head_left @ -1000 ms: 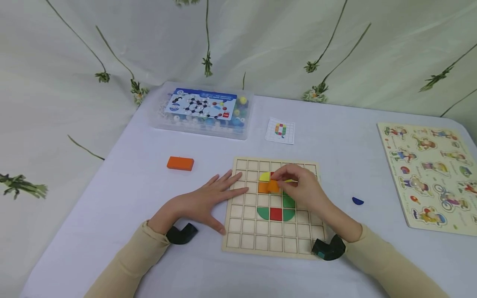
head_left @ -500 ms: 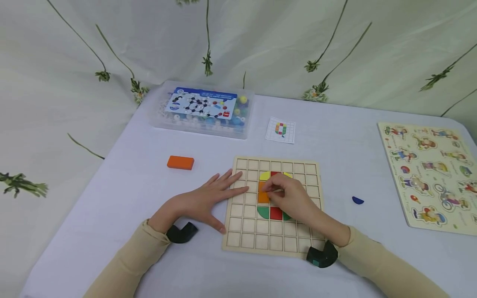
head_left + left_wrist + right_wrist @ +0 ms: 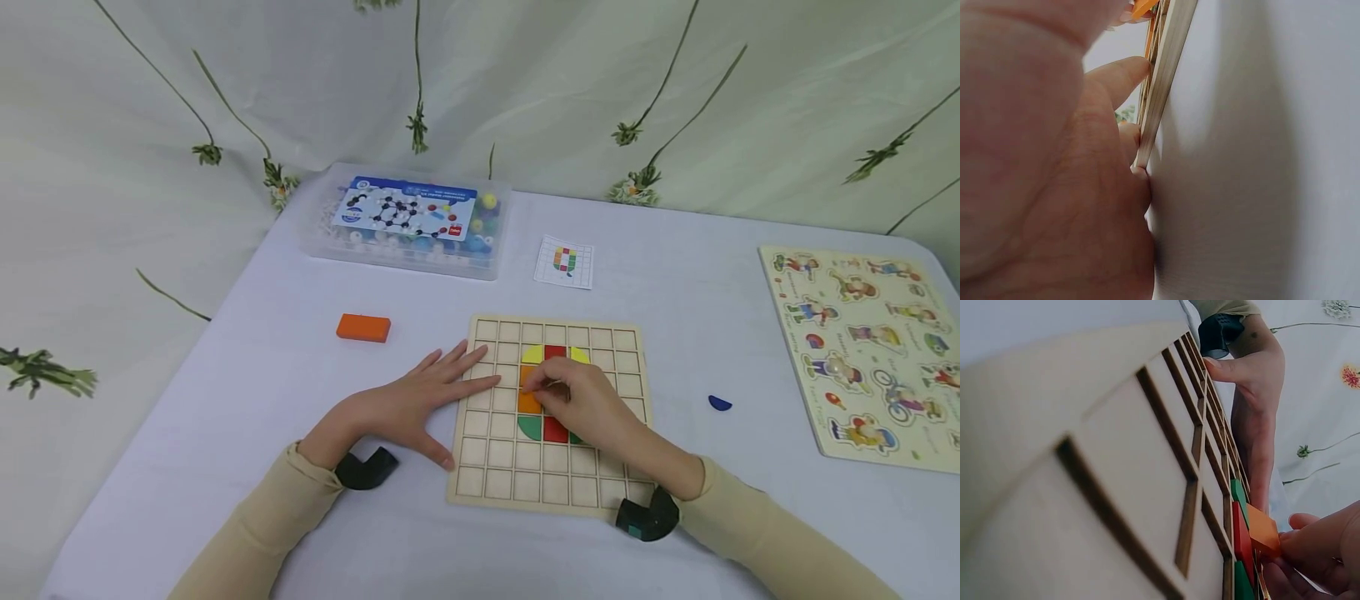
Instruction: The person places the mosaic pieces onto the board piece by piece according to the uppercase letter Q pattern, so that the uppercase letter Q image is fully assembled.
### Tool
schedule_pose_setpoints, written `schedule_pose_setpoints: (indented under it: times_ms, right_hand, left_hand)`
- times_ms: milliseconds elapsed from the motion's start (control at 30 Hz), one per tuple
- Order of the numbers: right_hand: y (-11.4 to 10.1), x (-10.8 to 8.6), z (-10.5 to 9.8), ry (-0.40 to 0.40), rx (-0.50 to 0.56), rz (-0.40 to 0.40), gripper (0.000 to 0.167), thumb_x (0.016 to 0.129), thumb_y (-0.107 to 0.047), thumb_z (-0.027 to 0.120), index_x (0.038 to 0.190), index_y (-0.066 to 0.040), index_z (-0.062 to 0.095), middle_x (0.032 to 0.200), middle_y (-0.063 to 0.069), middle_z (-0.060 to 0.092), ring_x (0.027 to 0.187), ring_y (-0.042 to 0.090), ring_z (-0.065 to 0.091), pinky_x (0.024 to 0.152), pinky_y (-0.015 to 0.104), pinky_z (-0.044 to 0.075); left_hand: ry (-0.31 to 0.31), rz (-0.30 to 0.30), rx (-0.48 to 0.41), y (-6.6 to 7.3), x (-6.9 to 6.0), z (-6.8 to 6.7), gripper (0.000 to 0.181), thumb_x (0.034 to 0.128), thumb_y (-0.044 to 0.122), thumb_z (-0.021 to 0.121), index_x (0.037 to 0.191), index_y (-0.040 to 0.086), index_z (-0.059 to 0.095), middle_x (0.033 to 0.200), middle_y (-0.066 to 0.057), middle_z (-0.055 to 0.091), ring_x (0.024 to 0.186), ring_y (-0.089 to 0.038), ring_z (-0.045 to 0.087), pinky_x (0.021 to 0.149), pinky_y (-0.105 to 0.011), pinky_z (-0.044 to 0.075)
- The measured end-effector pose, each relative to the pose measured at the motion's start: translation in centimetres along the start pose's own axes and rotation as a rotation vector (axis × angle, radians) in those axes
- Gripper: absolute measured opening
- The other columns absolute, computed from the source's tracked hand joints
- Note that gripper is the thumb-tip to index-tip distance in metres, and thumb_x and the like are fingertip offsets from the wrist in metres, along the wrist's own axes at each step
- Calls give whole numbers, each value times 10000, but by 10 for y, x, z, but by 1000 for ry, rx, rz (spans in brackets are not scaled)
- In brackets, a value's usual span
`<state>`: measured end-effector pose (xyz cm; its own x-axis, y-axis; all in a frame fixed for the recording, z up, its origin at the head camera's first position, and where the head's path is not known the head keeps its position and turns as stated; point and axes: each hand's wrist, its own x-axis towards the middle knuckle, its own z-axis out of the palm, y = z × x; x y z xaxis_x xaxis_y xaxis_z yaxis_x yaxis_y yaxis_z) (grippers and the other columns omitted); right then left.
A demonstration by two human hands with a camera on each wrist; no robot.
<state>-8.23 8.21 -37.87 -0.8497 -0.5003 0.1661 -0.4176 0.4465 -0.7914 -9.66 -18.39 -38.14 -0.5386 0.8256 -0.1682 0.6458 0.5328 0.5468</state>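
Observation:
A wooden grid board (image 3: 495,483) lies in front of me, holding yellow (image 3: 532,354), red (image 3: 555,430) and green tiles (image 3: 529,427) in a ring. My right hand (image 3: 592,408) pinches an orange square tile (image 3: 529,403) between thumb and finger at the ring's left side. In the right wrist view that orange tile (image 3: 1263,530) sits tilted up from the board, next to a green and a red tile. My left hand (image 3: 420,408) is spread flat, its fingertips resting on the board's left edge. The right hand covers the ring's right side.
A dark blue half-round tile (image 3: 720,403) lies right of the board. An orange block (image 3: 363,328) is at the left. Behind stand a clear plastic box (image 3: 408,212) of coloured balls and a small pattern card (image 3: 565,262). A picture puzzle board (image 3: 862,350) lies far right.
My right hand has moved left and toward me, bringing the orange tile from above the ring's middle down to its left column. My left hand has stayed in place.

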Motion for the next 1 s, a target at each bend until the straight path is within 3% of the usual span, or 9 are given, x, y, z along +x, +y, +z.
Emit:
schedule_pose_setpoints:
  times_ms: [233, 367, 500, 600, 667, 800, 867, 1000]
  right_hand:
    - [-2, -1, -11, -1, 0, 39, 153, 843, 30, 660, 916, -103, 682, 916, -47, 665, 803, 104, 610, 740, 290, 503]
    - [-2, -4, -31, 63, -9, 63, 159, 848, 36, 652, 941, -87, 690, 927, -29, 668, 819, 121, 606, 745, 317, 504]
    - [5, -14, -60, 163, -55, 79, 127, 857, 16, 651, 939, -75, 686, 920, -25, 667, 817, 99, 596, 739, 259, 498]
    - [18, -29, -84, 235, -75, 108, 88, 877, -18, 640, 947, -55, 680, 925, 15, 666, 836, 122, 597, 745, 208, 481]
    - [44, -44, -98, 279, -84, 123, 89, 897, -72, 633, 970, -76, 683, 943, 37, 666, 854, 124, 594, 746, 174, 464]
    - [105, -83, -120, 344, -220, 223, 138, 921, -277, 609, 1027, -218, 674, 982, -48, 651, 884, 51, 563, 736, 108, 426]
    - [106, -98, -128, 328, -292, 305, 178, 920, -300, 607, 1061, -209, 666, 1015, -22, 644, 896, 61, 543, 722, 101, 418]
    - [76, -113, -135, 246, -344, 393, 227, 900, -152, 642, 1112, -70, 648, 1065, 133, 621, 879, 66, 487, 664, 116, 411]
  left_hand:
    - [-1, 1, -5, 0, 1, 0, 1067, 664, 559, 762, 1503, 185, 218, 1556, -89, -45, 1380, -279, -148, 1068, -526, -33]
    - [-1, 1, -6, 0, 1, 0, 1067, 662, 558, 764, 1503, 191, 218, 1556, -88, -42, 1381, -276, -145, 1067, -530, -29]
    - [-3, -5, -9, 1, 1, 1, 1069, 660, 543, 773, 1503, 189, 218, 1556, -86, -44, 1382, -274, -145, 1068, -528, -32]
    - [-1, -8, -9, 1, 1, 1, 1070, 660, 536, 777, 1502, 187, 218, 1556, -86, -45, 1382, -275, -145, 1069, -523, -36]
    - [0, -11, -11, 1, 0, 1, 1070, 660, 535, 778, 1503, 188, 218, 1556, -86, -44, 1382, -274, -143, 1069, -521, -37]
    - [-2, -14, -10, 1, 0, 1, 1074, 657, 538, 779, 1503, 191, 215, 1556, -86, -49, 1382, -274, -143, 1069, -524, -31]
    - [-3, -15, -8, 1, 0, 1, 1076, 656, 542, 777, 1504, 196, 212, 1556, -83, -54, 1382, -272, -141, 1069, -527, -27]
    - [-9, -17, -5, 1, 1, 0, 1078, 656, 534, 782, 1505, 196, 210, 1555, -85, -58, 1383, -276, -138, 1068, -532, -22]
